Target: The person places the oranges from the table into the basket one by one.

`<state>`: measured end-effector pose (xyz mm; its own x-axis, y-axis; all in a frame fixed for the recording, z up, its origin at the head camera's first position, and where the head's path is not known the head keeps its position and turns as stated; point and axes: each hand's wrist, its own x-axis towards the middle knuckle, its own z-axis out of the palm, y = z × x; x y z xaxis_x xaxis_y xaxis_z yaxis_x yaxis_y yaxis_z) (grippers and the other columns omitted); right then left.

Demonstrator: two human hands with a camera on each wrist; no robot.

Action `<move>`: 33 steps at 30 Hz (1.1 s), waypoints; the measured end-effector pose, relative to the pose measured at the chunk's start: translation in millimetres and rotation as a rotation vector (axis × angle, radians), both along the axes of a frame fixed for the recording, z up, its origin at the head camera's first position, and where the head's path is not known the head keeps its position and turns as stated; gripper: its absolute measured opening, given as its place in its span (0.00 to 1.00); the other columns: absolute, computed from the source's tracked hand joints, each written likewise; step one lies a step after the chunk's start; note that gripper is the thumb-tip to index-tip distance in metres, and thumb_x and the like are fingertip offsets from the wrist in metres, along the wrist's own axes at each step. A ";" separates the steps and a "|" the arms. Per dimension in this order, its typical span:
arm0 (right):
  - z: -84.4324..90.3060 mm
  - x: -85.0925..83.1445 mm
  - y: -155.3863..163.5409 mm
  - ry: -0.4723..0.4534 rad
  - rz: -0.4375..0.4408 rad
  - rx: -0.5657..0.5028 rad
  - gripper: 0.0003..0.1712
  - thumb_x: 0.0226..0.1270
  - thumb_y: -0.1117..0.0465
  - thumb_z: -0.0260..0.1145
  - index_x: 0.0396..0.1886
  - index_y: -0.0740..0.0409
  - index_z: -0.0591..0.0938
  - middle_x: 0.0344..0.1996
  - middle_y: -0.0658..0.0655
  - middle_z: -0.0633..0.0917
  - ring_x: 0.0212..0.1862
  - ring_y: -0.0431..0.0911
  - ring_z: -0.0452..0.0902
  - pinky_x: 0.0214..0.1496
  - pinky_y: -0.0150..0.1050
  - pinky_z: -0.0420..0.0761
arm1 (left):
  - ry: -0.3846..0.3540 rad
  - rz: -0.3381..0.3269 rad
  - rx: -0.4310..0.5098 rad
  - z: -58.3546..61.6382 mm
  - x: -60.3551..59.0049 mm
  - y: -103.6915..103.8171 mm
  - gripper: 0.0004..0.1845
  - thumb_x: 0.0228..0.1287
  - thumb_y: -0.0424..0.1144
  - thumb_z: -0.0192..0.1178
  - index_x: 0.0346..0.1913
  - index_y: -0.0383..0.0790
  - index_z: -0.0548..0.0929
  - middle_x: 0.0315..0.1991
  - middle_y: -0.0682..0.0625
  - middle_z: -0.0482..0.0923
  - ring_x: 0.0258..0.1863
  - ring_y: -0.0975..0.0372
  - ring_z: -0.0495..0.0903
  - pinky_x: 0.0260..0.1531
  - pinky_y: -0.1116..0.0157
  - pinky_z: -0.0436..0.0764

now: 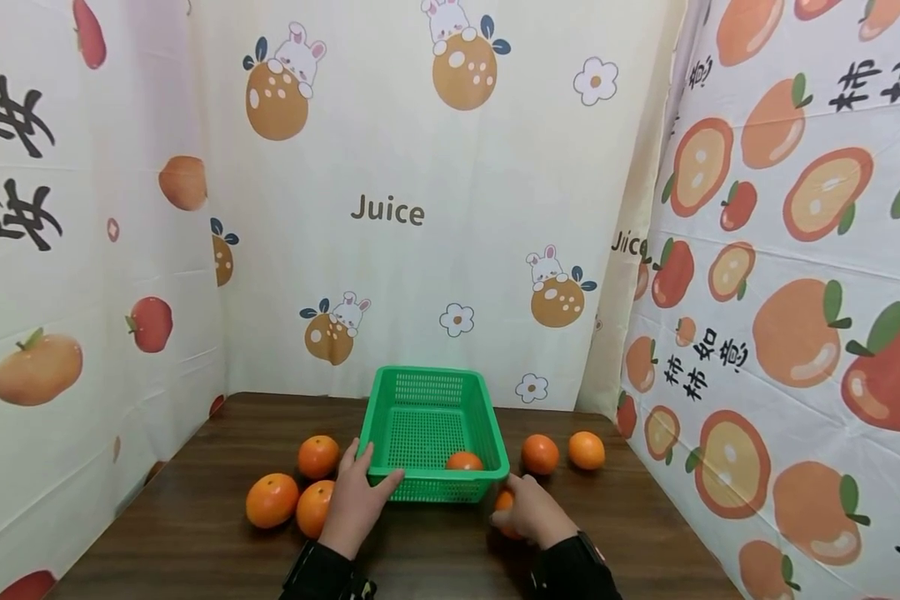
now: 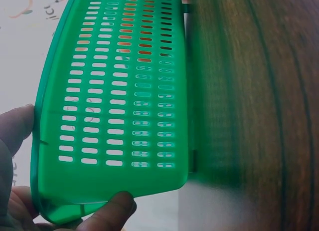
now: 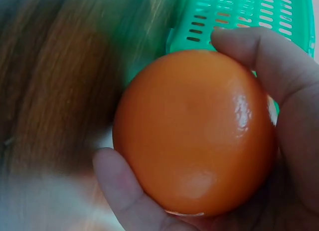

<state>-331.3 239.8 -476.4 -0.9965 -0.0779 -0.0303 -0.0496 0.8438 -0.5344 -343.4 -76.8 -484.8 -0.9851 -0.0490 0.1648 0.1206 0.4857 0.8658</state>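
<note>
A green plastic basket (image 1: 435, 490) with slotted walls stands on the table, a single orange (image 1: 464, 461) inside near its front right corner. My left hand (image 1: 354, 500) holds the basket's front left corner; in the left wrist view the fingertips (image 2: 117, 206) lie against the green wall (image 2: 109, 186) and rim. Just right of the basket, my right hand (image 1: 536, 510) grips another orange (image 1: 504, 502). The right wrist view has this glossy orange (image 3: 194, 131) large between thumb and fingers, with the basket (image 3: 239, 21) close behind it.
Left of the basket, three oranges (image 1: 272, 501) sit in a group beside my left hand. Two more, a darker orange (image 1: 540, 454) and a lighter orange (image 1: 587, 450), lie at the right. Printed curtains (image 1: 457, 250) enclose the dark wooden table (image 1: 195, 517) at the back and sides.
</note>
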 end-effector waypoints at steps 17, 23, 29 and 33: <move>-6.8 4.0 1.0 0.063 -0.058 0.015 0.33 0.56 0.54 0.80 0.61 0.55 0.81 0.49 0.64 0.77 0.41 0.52 0.76 0.44 0.50 0.80 | -0.016 -0.007 0.017 0.1 0.4 0.1 0.52 0.69 0.65 0.68 0.82 0.34 0.64 0.86 0.33 0.45 0.83 0.33 0.52 0.73 0.33 0.68; -3.2 7.9 4.9 0.126 -0.118 -0.048 0.31 0.59 0.54 0.77 0.62 0.56 0.81 0.49 0.64 0.78 0.40 0.51 0.76 0.39 0.46 0.78 | -0.003 -0.007 0.006 3.0 0.4 -0.8 0.52 0.69 0.66 0.67 0.82 0.34 0.63 0.86 0.33 0.45 0.83 0.34 0.54 0.74 0.33 0.67; 8.0 12.5 6.4 0.183 -0.140 -0.076 0.24 0.58 0.55 0.76 0.53 0.53 0.82 0.45 0.62 0.77 0.39 0.51 0.75 0.37 0.44 0.76 | 0.003 -0.006 0.012 3.3 0.6 -1.1 0.52 0.69 0.66 0.67 0.82 0.34 0.63 0.87 0.34 0.44 0.83 0.34 0.52 0.75 0.33 0.66; 9.3 15.3 6.8 0.182 -0.147 -0.077 0.24 0.58 0.55 0.76 0.54 0.52 0.82 0.46 0.62 0.77 0.39 0.51 0.75 0.37 0.43 0.75 | 0.001 -0.008 0.009 -0.2 1.4 -1.3 0.53 0.68 0.68 0.66 0.82 0.34 0.63 0.87 0.34 0.44 0.83 0.34 0.52 0.75 0.33 0.65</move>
